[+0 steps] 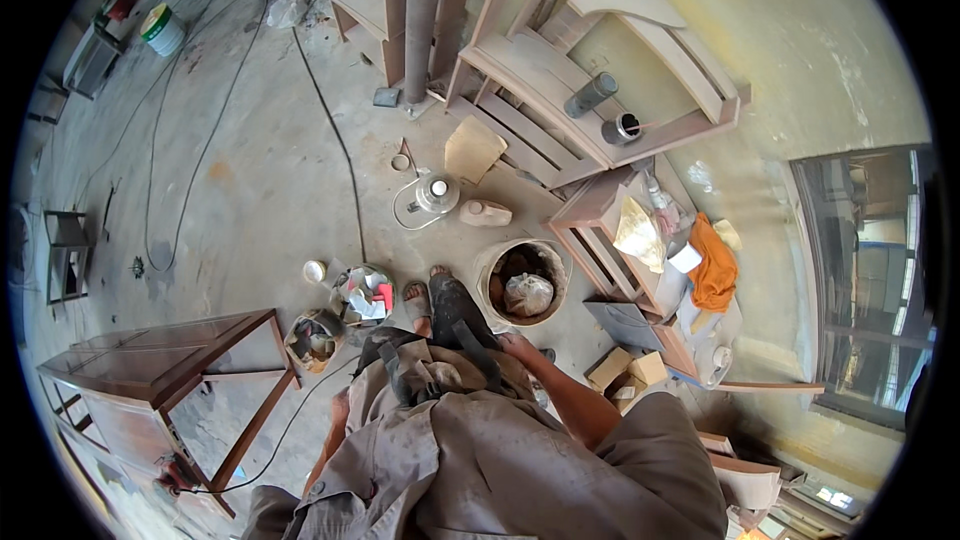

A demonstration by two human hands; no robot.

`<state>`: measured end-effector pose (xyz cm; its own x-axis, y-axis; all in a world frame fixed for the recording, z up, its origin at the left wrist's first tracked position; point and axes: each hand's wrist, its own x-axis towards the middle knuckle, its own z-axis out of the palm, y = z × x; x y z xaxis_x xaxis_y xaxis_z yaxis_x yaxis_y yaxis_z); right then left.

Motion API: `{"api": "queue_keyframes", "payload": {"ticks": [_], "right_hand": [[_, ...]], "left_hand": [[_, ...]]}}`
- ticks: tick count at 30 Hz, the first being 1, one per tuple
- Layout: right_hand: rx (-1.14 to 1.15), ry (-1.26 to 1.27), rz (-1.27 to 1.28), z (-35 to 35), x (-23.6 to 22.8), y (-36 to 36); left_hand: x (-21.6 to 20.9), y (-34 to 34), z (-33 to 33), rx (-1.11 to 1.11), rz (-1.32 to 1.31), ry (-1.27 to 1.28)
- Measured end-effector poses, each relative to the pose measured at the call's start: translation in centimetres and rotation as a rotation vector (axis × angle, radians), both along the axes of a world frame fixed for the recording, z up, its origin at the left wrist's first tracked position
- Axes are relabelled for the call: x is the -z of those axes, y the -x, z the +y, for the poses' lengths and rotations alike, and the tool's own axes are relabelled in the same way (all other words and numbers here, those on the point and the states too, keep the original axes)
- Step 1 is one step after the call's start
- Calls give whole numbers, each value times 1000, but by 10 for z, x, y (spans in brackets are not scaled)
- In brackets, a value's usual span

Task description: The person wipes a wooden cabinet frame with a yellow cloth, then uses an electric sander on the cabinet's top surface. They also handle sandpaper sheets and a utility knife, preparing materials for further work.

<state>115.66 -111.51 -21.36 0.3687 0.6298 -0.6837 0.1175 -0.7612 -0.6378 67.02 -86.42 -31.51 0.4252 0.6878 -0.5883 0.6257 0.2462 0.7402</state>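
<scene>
My right hand (pixel 514 344) rests by my dark trouser leg (pixel 455 312), and its fingers are too hidden to tell whether they are closed. Of my left arm (pixel 331 440) only a strip shows at my side; the left hand is out of sight behind my shirt (pixel 380 455). Just beyond my right hand stands a large round bucket (pixel 484 280) with a clear plastic bag (pixel 528 294) inside. To the left of my sandalled foot (pixel 418 308) are a tub of mixed scraps (pixel 366 292) and an open sack (pixel 312 338).
Ahead on the floor are a metal pot (pixel 435 194), a plastic jug (pixel 486 212) and a cardboard piece (pixel 474 149). Unfinished wooden furniture (pixel 540 65) lines the wall, bearing two dark cans. A brown wooden frame (pixel 160 360) stands left. Cables (pixel 325 105) cross the floor.
</scene>
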Motion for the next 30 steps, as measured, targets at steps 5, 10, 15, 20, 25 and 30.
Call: {"api": "queue_keyframes", "payload": {"ticks": [5,10,15,20,25,30], "right_hand": [[-119,62,51,8,54,-39],[-167,-7,188,-8,104,-75],[-216,-23,257,-1,155,-162],[-549,14,-75,177,63,-212],[-273,187,79,340,22,-217],[-270,207,149,498,22,-187]], "left_hand": [[-33,-50,2,15,117,162],[-80,-93,35,95,354,103],[-86,-164,47,-248,123,92],[-118,-194,105,-402,223,38],[-117,-178,119,-416,272,102],[-83,-140,156,-438,331,135]]}}
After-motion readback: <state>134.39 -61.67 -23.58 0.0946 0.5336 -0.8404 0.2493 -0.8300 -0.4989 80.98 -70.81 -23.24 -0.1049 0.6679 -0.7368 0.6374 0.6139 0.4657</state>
